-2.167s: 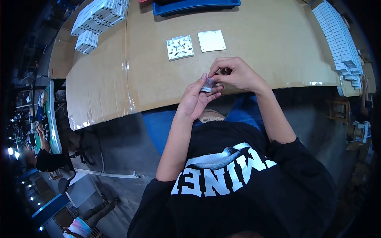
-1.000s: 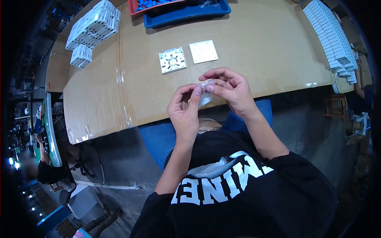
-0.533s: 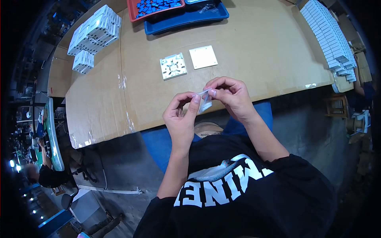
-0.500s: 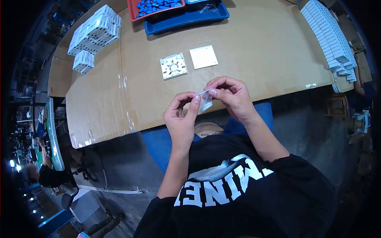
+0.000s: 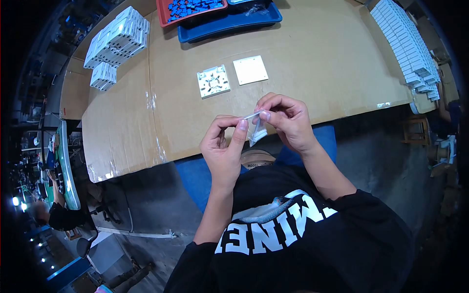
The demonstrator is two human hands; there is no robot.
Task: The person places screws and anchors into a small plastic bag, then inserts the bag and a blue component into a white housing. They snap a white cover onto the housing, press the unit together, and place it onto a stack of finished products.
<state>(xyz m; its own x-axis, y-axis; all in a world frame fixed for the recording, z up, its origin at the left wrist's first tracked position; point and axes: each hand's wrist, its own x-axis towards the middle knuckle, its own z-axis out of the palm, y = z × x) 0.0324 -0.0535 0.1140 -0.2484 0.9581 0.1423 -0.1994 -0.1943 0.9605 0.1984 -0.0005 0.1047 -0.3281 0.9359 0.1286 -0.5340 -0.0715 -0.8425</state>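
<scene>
A small clear plastic bag [image 5: 258, 133] with white pieces inside hangs between my hands, above the table's front edge. My left hand [image 5: 224, 141] pinches one end of its top edge between thumb and finger. At the other end, my right hand [image 5: 289, 122] pinches the same edge. Beyond the hands, a white square plastic base [image 5: 213, 81] with slots and molded parts lies face up on the table. Beside it on the right lies a flat white square cover [image 5: 250, 70]. What the white pieces in the bag are, I cannot make out.
The table is covered with cardboard [image 5: 312, 58]. White boxes stand stacked at the back left [image 5: 119, 36] and right [image 5: 405, 44]. A red tray [image 5: 163, 18] of blue parts and a blue tray [image 5: 229, 33] sit at the back. Another person [image 5: 63, 212] works far left.
My hands have moved slightly apart, the right one a little to the right. The bag's top edge is stretched wider, and more of the bag shows below it.
</scene>
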